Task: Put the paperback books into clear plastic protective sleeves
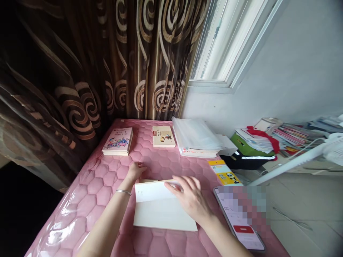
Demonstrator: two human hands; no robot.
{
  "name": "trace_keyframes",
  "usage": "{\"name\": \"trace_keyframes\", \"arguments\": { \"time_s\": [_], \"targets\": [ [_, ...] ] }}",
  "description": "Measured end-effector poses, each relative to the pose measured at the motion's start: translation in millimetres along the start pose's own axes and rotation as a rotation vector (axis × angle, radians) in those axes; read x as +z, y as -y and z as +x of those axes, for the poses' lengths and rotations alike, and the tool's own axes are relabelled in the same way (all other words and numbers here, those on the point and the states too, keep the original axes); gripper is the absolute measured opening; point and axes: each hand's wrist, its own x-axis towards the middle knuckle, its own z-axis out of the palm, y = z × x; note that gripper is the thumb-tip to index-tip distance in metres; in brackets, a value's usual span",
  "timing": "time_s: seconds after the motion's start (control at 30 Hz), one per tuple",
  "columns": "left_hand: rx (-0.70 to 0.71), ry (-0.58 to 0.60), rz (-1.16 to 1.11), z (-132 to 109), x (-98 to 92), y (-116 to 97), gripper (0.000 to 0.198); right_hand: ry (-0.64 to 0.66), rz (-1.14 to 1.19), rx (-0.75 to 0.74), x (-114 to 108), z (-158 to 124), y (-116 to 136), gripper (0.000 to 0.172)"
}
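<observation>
- My right hand (188, 201): open, fingers spread and lying on the top flap of a cream-white paper booklet (162, 211), no visible pinch.
- Booklet: flat on the surface right in front of me, top flap folded back or lifted, small grey print at its left end. Can't tell if it's a cover or a loose sheet.
- My left hand (136, 170): open, fingers lightly curled, resting on the surface just past the booklet's top edge, not gripping anything. Thin silver bangle (123, 192) on that wrist.
- Surface (104, 194): pink quilted hexagon-pattern cover under a clear glossy plastic sheet.
- Right of my right hand: black-edged smartphone (239, 221), lying flat, screen pixelated, red button showing.
- Past it: yellow-and-white panda card (224, 173) at the surface edge.
- Far edge, left to right: colourful children's paperback stack (117, 141), cream illustrated paperback (164, 136), thick stack of clear plastic sleeves (195, 137).
- Beyond the surface: brown swirl-patterned curtain (80, 64), white-framed window (225, 46).
- Off to the right: white fan (333, 148) on a white pole, green bag (249, 145), pile of magazines (292, 137).
</observation>
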Motion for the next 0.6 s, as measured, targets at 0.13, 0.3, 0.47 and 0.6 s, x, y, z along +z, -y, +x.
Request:
{"name": "trace_keyframes", "arguments": {
  "time_s": [0.13, 0.3, 0.47, 0.6],
  "targets": [
    [0.032, 0.046, -0.03, -4.2, 6.0, -9.8, 0.02, 0.059, 0.016, -0.035, 3.8, 3.6, 7.2, 0.038],
    [0.014, 0.132, -0.153, -20.6, 7.4, -19.6, 0.025, 0.193, 0.058, 0.042, 9.2, 5.9, 13.3, 0.032],
    [-0.098, 0.271, -0.434, -39.8, 1.8, -24.5, 0.03, 0.231, 0.085, 0.095, 19.5, 1.4, 16.6, 0.044],
    [-0.082, 0.274, -0.461, -49.7, -1.7, -27.1, 0.047, 0.245, 0.07, 0.133, 27.7, -2.7, 19.3, 0.051]
  ]
}}
